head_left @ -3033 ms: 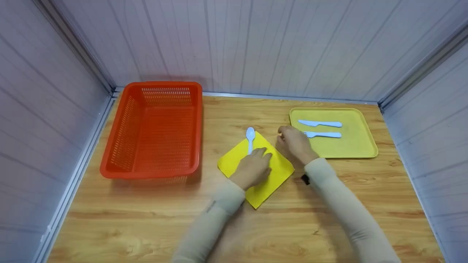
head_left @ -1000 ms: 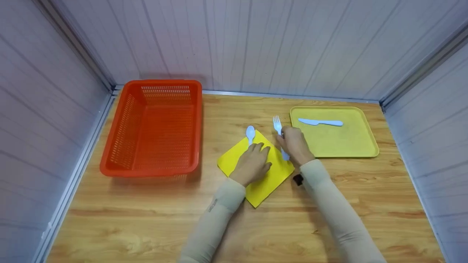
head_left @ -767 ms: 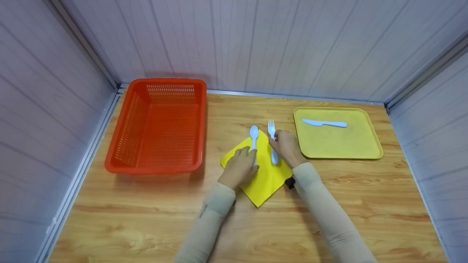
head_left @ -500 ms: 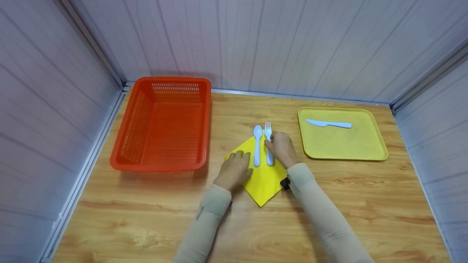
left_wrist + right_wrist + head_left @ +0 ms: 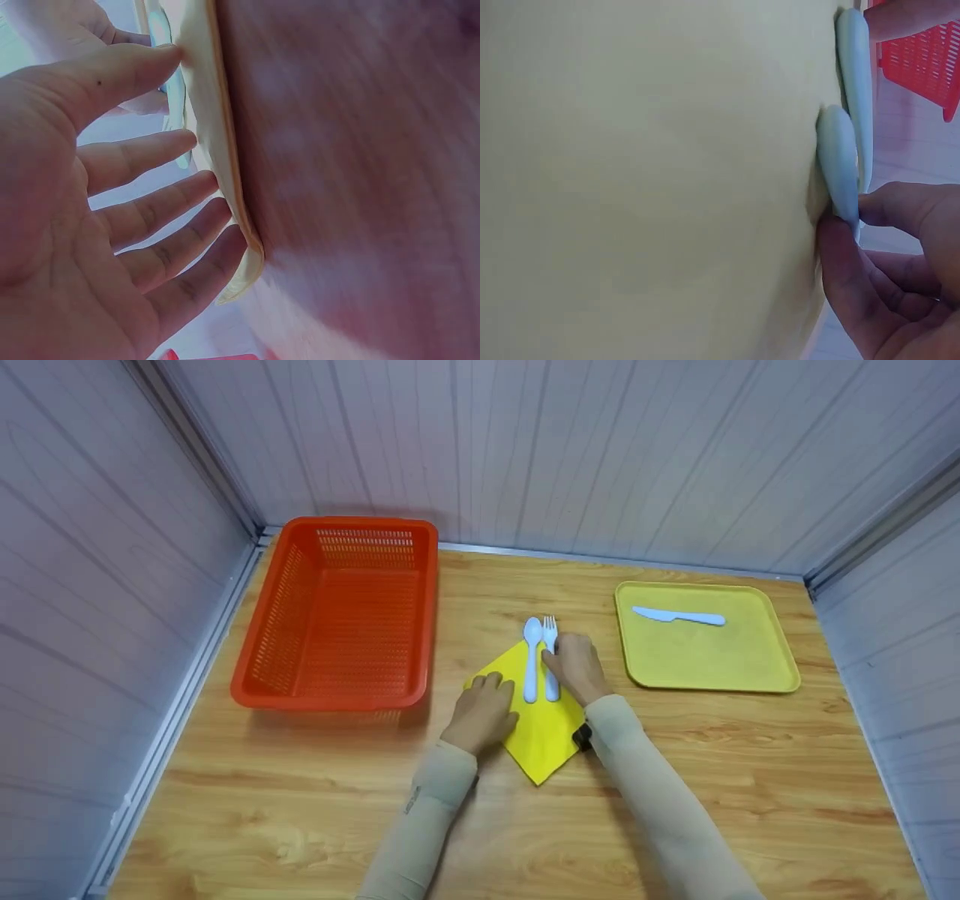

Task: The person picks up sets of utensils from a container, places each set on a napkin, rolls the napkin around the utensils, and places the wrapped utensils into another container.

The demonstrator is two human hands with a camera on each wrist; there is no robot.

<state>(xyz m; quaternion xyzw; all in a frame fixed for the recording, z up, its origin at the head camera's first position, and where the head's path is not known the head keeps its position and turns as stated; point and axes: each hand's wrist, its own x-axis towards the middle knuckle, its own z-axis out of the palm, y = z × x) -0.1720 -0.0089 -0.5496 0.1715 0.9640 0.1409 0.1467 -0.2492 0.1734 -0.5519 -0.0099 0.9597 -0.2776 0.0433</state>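
1. Hands. I see the left hand (image 5: 481, 712) with its fingers extended and spread, fingertips against the left edge of the yellow cloth (image 5: 542, 746); it holds nothing. The right hand (image 5: 579, 666) pinches the fork (image 5: 553, 687) between thumb and fingers.

2. Position of items. I find the cloth lying corner-forward on the tabletop (image 5: 720, 757). The fork and the spoon (image 5: 531, 669) lie side by side, their handles over the cloth and their heads beyond its far edges. Whether the two touch I cannot tell.

3. Completed. I judge the spoon placed: neither hand grips it. I rate the fork as in position, though not yet released.

4. Outstanding. I note the knife (image 5: 679, 616) on the yellow tray (image 5: 720, 664), untouched by either hand. If it belongs with the other two, I assess the work as roughly two-thirds done.

5. Surroundings. I record the red basket (image 5: 330, 704) well to the left of the cloth, with no cutlery visible in it.
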